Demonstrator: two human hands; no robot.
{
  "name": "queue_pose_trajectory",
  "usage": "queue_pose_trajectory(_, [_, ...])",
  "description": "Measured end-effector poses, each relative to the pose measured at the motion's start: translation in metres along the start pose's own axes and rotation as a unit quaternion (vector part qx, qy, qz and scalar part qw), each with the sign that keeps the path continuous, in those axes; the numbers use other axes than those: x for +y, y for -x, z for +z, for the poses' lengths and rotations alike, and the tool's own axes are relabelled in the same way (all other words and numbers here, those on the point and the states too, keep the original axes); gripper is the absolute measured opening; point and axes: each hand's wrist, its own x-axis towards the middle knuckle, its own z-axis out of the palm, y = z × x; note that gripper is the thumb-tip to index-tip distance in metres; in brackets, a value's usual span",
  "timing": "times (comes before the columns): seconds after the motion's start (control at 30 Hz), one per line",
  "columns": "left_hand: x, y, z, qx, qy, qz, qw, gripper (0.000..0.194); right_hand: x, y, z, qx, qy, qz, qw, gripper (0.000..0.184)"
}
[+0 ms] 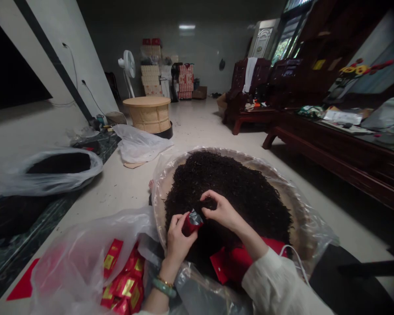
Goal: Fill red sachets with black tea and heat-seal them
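Note:
My left hand wraps round a small red packet, whose silver-lined mouth faces up. Just right of that mouth, my right hand has thumb and forefinger curled round a dark pinch of leaves, hard to tell from the heap behind. Both hands are over a wide round tray lined with clear plastic. Dark, dry, twisted tea leaves fill it in a broad heap. Under my right forearm lies a red bag with a white cord, partly hidden by the sleeve.
A clear plastic bag at lower left holds several red and gold packets. Another bag of dark leaves rests on the left ledge. Beyond are a woven drum-shaped basket, a white fan, stacked boxes and dark wooden furniture.

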Motion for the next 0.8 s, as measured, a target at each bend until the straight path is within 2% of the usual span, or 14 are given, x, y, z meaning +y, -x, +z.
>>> queue_pose_trajectory(0.1, [0.000, 0.000, 0.004, 0.007, -0.011, 0.003, 1.000, 0.045, -0.013, 0.005, 0.004, -0.028, 0.073, -0.034, 0.996, 0.021])
queue_pose_trajectory(0.23, [-0.001, 0.001, 0.006, 0.009, -0.027, -0.009, 1.000, 0.042, -0.022, 0.010, 0.004, -0.070, 0.116, -0.027, 0.990, 0.032])
queue_pose_trajectory(0.33, [-0.002, 0.001, 0.007, 0.005, -0.022, -0.010, 1.000, 0.044, -0.023, 0.014, 0.002, -0.076, 0.134, -0.015, 0.988, 0.043])
queue_pose_trajectory(0.4, [-0.001, 0.001, 0.008, 0.005, -0.019, -0.007, 1.000, 0.044, -0.023, 0.017, 0.004, -0.077, 0.149, -0.013, 0.986, 0.044])
queue_pose_trajectory(0.57, [-0.001, 0.001, 0.009, 0.012, -0.026, -0.012, 1.000, 0.041, -0.018, 0.019, 0.014, -0.110, 0.156, -0.080, 0.978, 0.044])
queue_pose_trajectory(0.63, [-0.001, 0.001, 0.008, 0.016, -0.029, -0.015, 0.999, 0.040, -0.013, 0.017, 0.013, -0.091, 0.136, -0.106, 0.981, 0.047])
queue_pose_trajectory(0.73, [-0.004, 0.000, 0.003, 0.023, -0.031, -0.021, 0.999, 0.039, -0.001, 0.014, 0.007, -0.058, 0.174, -0.081, 0.980, 0.050])
queue_pose_trajectory(0.8, [-0.007, -0.001, -0.002, 0.032, -0.039, -0.024, 0.998, 0.039, 0.009, 0.016, 0.008, -0.110, 0.262, -0.049, 0.957, 0.057])
